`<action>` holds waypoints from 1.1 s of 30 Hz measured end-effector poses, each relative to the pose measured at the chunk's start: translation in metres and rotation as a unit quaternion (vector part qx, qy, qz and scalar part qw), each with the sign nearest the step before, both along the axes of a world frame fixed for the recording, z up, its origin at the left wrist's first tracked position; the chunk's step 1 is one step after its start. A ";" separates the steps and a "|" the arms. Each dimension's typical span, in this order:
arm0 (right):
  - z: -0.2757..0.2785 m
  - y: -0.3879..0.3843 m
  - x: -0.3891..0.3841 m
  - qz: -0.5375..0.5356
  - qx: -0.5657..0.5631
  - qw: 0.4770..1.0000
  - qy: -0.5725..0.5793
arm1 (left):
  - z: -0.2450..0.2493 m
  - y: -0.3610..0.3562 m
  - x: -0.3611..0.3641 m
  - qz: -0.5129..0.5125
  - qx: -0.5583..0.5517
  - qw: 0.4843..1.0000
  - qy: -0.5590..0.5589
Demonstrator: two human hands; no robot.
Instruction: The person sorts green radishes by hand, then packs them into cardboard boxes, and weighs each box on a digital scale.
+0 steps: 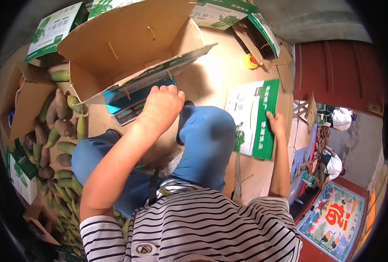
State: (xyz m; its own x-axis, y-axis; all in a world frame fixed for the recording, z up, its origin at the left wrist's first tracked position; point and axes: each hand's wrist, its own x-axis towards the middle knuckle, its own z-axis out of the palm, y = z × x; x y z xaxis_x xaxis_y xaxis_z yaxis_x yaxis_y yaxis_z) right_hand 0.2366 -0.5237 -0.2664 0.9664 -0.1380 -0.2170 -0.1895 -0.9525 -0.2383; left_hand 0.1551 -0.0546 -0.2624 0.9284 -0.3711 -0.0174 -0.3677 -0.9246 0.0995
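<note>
My right hand (277, 123) grips the right edge of a flat green-and-white printed carton (248, 118), thumb on top. My left hand (163, 102) is closed in a fist above my knees, just in front of a large open cardboard box (130, 48). Whatever the left fingers hold, if anything, is hidden. Yellow cord loops show on the box's walls. The box sits on a blue scale (112, 105), whose display panel (130, 113) faces me.
Sweet potatoes (63, 109) and green cucumber-like vegetables (65, 183) are heaped at left. More printed cartons (56, 28) stand behind. A yellow tape roll (250, 61) lies at upper right. Two people (333, 166) are in the area at far right, near a patterned mat (309, 222).
</note>
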 end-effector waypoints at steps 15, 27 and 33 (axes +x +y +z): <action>-0.028 0.223 0.234 0.229 -0.090 0.925 -0.288 | -0.003 0.001 0.003 0.026 -0.025 0.999 0.007; 0.162 0.376 -0.093 0.658 0.545 0.518 -0.045 | -0.001 -0.031 0.024 0.023 -0.011 0.982 0.185; 0.155 0.390 -0.146 0.584 0.682 0.434 -0.075 | 0.022 -0.064 0.046 0.030 0.017 0.987 0.159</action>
State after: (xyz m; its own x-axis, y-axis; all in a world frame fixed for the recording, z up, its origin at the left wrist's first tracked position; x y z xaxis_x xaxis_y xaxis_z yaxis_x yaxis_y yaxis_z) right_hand 0.0907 -0.1333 -0.1113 0.2227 0.6229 0.7500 0.3481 0.6678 -0.6580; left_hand 0.2015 -0.1185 -0.2405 0.8941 -0.3101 -0.3231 -0.2677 -0.9485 0.1696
